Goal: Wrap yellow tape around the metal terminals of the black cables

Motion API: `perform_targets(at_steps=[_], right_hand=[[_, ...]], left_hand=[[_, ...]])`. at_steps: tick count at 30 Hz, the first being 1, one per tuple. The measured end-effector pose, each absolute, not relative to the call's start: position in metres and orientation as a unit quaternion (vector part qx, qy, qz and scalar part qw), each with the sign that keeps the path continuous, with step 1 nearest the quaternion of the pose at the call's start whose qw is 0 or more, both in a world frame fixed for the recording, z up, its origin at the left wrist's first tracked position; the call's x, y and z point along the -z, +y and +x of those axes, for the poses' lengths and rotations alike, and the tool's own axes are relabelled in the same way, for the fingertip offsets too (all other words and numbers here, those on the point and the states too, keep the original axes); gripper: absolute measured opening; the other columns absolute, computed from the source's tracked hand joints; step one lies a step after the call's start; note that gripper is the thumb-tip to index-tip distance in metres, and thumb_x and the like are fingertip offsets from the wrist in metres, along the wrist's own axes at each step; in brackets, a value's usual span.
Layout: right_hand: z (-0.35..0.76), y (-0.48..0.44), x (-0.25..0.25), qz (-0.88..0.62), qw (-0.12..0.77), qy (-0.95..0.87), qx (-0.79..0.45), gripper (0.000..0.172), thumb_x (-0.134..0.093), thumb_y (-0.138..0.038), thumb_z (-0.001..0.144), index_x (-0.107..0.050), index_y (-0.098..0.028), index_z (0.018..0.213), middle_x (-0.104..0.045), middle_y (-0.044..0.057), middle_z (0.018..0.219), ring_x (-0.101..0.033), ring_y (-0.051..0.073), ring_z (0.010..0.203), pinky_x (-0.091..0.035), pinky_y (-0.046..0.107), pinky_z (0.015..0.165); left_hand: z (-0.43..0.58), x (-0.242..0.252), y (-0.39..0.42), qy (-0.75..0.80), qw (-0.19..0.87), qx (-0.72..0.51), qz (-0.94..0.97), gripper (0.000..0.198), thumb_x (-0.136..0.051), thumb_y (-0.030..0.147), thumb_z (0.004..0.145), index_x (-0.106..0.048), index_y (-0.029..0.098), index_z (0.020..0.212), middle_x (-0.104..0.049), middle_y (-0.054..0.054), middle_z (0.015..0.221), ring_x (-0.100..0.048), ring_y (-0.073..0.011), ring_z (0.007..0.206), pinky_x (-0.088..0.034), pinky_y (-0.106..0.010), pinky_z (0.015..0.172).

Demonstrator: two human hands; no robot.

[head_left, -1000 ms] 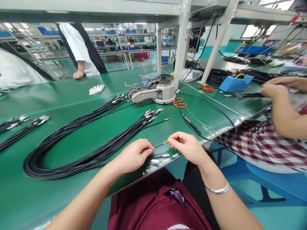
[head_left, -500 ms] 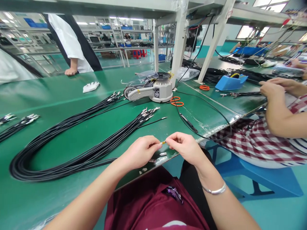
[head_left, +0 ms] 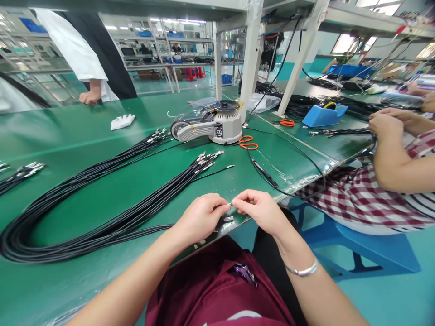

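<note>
My left hand [head_left: 205,215] is closed in a pinch on a cable end [head_left: 230,204], just above the table's front edge. My right hand [head_left: 256,206] meets it there, thumb and fingertips pinched on the tip of the same cable end. Only a small light bit shows between the fingertips; the rest is hidden. Beneath my left hand a metal connector [head_left: 229,219] lies by the edge. A large bundle of black cables [head_left: 136,222] with metal ends curves in a U to the left, and some strands run toward my left wrist.
Behind my hands stand a round tape dispenser [head_left: 226,127], orange-handled scissors [head_left: 248,143] and a black pen-like tool [head_left: 265,174]. A white glove [head_left: 123,122] lies further back. A co-worker in checks [head_left: 390,181] sits at right; a person's hand [head_left: 91,93] rests on the far edge.
My right hand has closed in on my left, covering the yellow band that showed between them. The view has shifted slightly, so the table things sit a little further left.
</note>
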State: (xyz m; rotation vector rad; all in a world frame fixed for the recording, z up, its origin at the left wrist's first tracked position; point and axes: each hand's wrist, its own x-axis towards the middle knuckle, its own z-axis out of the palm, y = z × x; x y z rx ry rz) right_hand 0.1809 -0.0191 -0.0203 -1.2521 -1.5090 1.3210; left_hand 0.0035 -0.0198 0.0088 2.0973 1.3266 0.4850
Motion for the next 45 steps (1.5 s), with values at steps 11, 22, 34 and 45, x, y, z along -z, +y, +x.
perform_targets(at_steps=[11, 22, 34, 45], right_hand=[[0.181, -0.023, 0.024, -0.506, 0.352, -0.602, -0.508, 0.017, -0.06, -0.031, 0.078, -0.063, -0.016, 0.07, -0.062, 0.0, 0.064, -0.054, 0.014, 0.06, -0.042, 0.025, 0.059], [0.226, -0.027, 0.03, -0.541, 0.304, -0.603, -0.501, 0.028, -0.052, -0.044, 0.086, -0.068, -0.021, 0.086, -0.068, 0.004, 0.081, -0.062, 0.02, 0.074, -0.047, 0.031, 0.072], [0.199, -0.008, 0.035, -0.512, 0.39, -0.546, -0.537, 0.033, -0.06, -0.047, 0.08, -0.07, -0.017, 0.09, -0.069, 0.007, 0.079, -0.062, 0.019, 0.069, -0.049, 0.032, 0.065], [0.187, 0.045, -0.002, -0.462, 0.553, -0.442, -0.534, 0.034, -0.071, -0.043, 0.07, -0.07, -0.014, 0.088, -0.07, 0.005, 0.08, -0.061, 0.013, 0.067, -0.048, 0.024, 0.06]], left_hand=[[0.008, -0.008, -0.018, 0.486, 0.256, -0.138, 0.824, 0.026, -0.048, 0.025, 0.087, -0.068, 0.018, 0.072, -0.065, -0.002, 0.071, -0.058, -0.0143, 0.072, -0.041, -0.023, 0.068], [-0.06, -0.016, 0.044, 0.652, 0.052, -0.135, 0.744, 0.02, -0.05, 0.028, 0.083, -0.067, 0.018, 0.084, -0.065, -0.009, 0.087, -0.058, -0.0255, 0.092, -0.043, -0.034, 0.08], [-0.057, -0.027, 0.05, 0.688, 0.133, -0.166, 0.694, 0.023, -0.044, 0.03, 0.082, -0.066, 0.021, 0.083, -0.071, -0.003, 0.081, -0.064, -0.0191, 0.074, -0.044, -0.027, 0.063], [-0.027, -0.011, -0.004, 0.546, 0.138, -0.28, 0.778, 0.03, -0.04, 0.03, 0.09, -0.066, 0.022, 0.103, -0.068, -0.003, 0.093, -0.061, -0.0171, 0.086, -0.047, -0.028, 0.079]])
